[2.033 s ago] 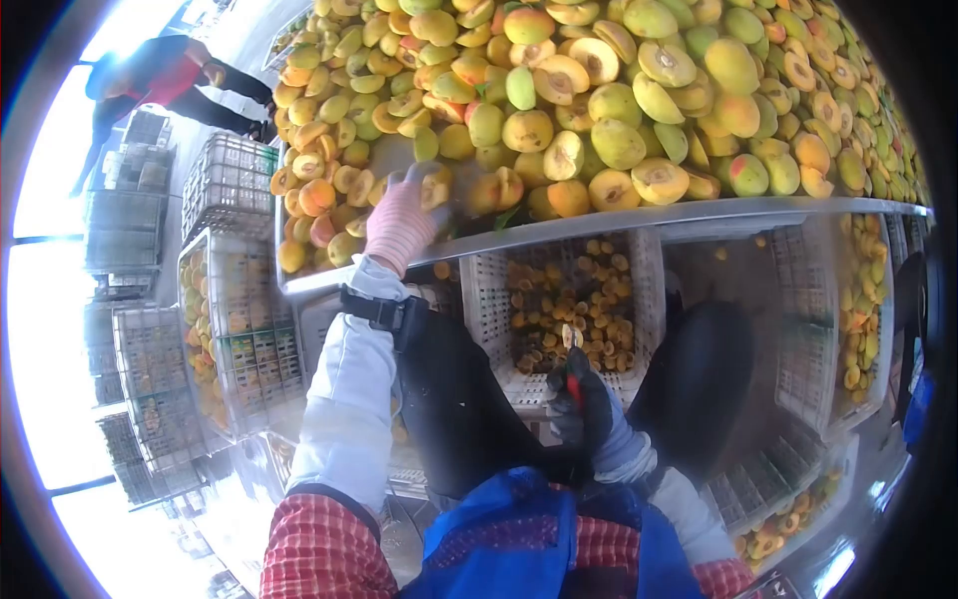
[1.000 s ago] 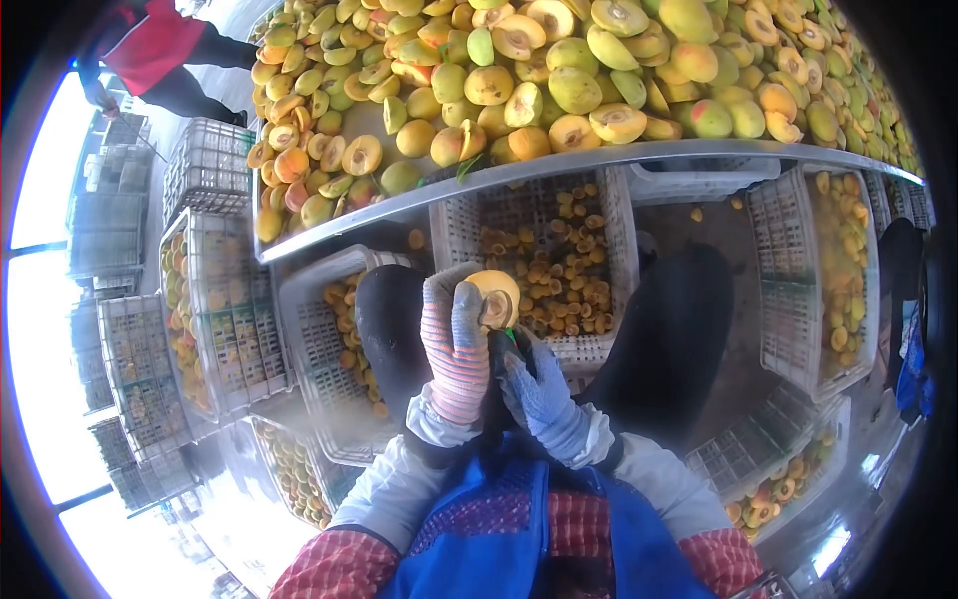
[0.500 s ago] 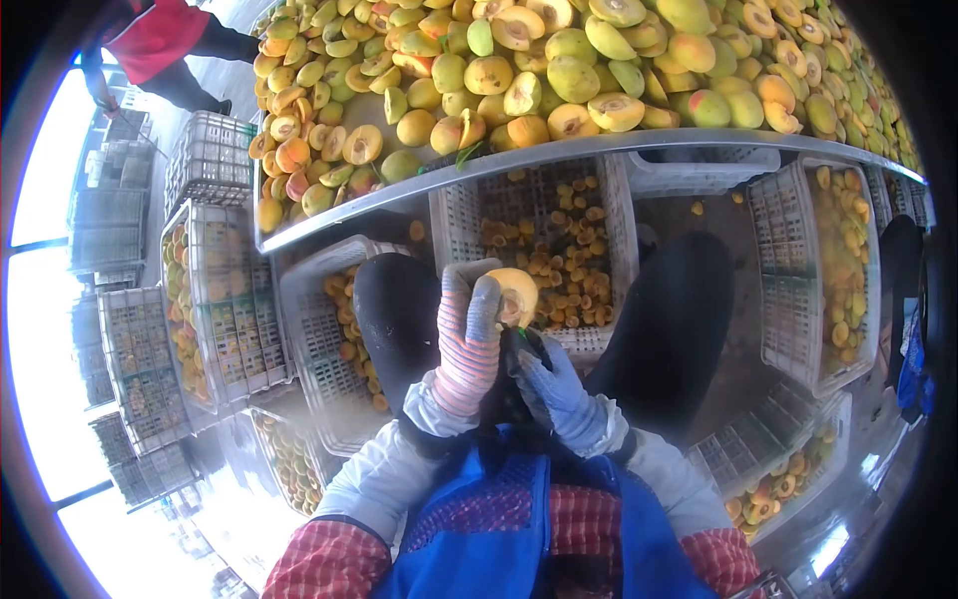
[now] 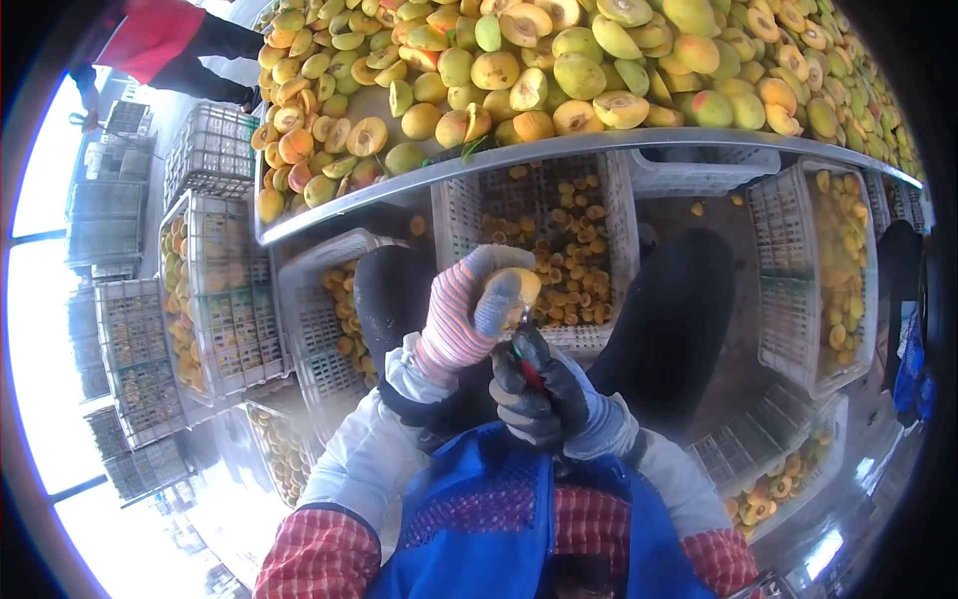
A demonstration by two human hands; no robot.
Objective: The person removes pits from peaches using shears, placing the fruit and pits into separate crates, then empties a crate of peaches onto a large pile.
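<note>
In striped, grey-fingered glove, my left hand is closed round a yellow halved fruit above my lap. Just below and to its right, my right hand, in a dark-palmed glove, grips a small tool with a red and dark handle. The tool's metal tip points up at the fruit's lower edge; whether it touches is unclear. Beyond my hands stands a crate with halved fruit inside.
A metal-edged table heaped with fruit spans the front. Fruit crates stand at left, beside my left knee and at right. A person in red stands at upper left; another person's blue clothing shows at far right.
My left hand has turned and wrapped further over the fruit. My right hand has rotated, bringing the red-handled tool into view below the fruit. The person in red has shifted slightly.
</note>
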